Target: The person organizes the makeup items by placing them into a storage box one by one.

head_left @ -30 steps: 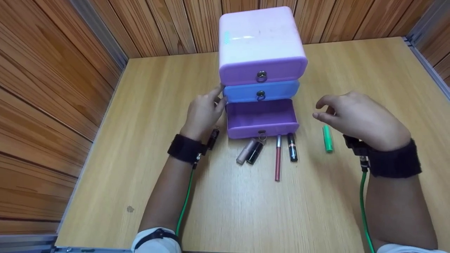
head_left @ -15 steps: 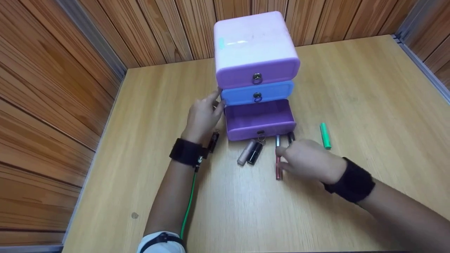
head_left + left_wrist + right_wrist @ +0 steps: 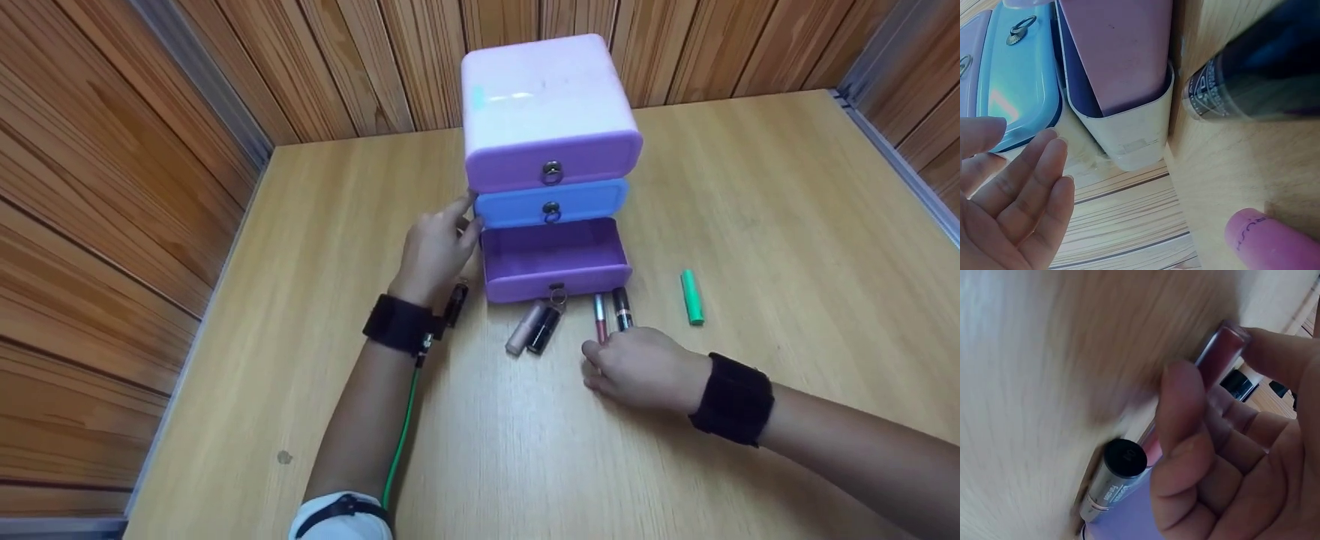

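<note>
My right hand (image 3: 645, 371) pinches a red lip gloss tube (image 3: 600, 319) with a silver end. In the right wrist view, the reddish end of the lip gloss tube (image 3: 1221, 354) shows between thumb and finger. At the left side of the drawer box (image 3: 551, 161) is my left hand (image 3: 435, 251), its fingers loosely bent beside the blue drawer (image 3: 517, 206); whether they touch it I cannot tell. The bottom purple drawer (image 3: 525, 287) stands pulled out with nothing visible inside. A black tube (image 3: 622, 309) lies right beside the lip gloss.
A greyish tube (image 3: 523, 330) and a black tube (image 3: 545, 330) lie before the drawer. Another dark tube (image 3: 455, 304) is beside my left wrist. Farther right lies a green tube (image 3: 692, 298). Wooden panels (image 3: 420, 67) close off the table's back.
My right hand has moved left and down from beside the green tube to the lip gloss, taken hold of it, and shifted it slightly. The left hand stays at the drawer box.
</note>
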`<act>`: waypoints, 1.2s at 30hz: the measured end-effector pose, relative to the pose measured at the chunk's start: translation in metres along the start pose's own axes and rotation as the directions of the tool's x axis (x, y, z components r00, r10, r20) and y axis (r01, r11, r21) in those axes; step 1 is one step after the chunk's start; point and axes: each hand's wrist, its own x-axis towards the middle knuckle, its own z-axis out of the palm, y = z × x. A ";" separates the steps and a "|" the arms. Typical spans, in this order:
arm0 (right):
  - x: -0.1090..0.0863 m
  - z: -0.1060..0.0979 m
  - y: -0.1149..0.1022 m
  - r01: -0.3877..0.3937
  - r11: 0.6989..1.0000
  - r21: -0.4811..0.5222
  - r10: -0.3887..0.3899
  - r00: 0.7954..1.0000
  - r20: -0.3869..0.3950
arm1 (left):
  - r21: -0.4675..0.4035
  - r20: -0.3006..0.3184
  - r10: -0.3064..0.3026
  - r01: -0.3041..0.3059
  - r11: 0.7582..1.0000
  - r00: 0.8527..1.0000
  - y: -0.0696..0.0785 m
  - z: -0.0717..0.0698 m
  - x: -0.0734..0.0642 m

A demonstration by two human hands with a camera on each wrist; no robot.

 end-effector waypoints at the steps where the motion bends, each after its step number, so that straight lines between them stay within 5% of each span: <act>1: -0.001 0.000 0.000 -0.001 1.000 0.012 0.001 1.000 0.002 | 0.000 0.002 -0.001 0.001 1.000 1.000 0.000 0.000 0.000; 13: -0.019 -0.019 0.010 -0.052 0.982 0.181 0.034 0.994 0.104 | 0.003 0.025 0.030 -0.030 1.000 0.999 0.003 -0.004 0.007; 26: -0.007 -0.075 0.018 0.071 0.991 0.118 -0.053 0.987 -0.150 | -0.049 0.021 -0.037 0.038 0.998 0.999 -0.002 -0.001 -0.001; 36: 0.021 -0.086 0.025 -0.017 0.996 0.088 0.025 0.996 -0.089 | -0.043 0.018 -0.024 0.024 0.999 1.000 -0.002 -0.001 -0.001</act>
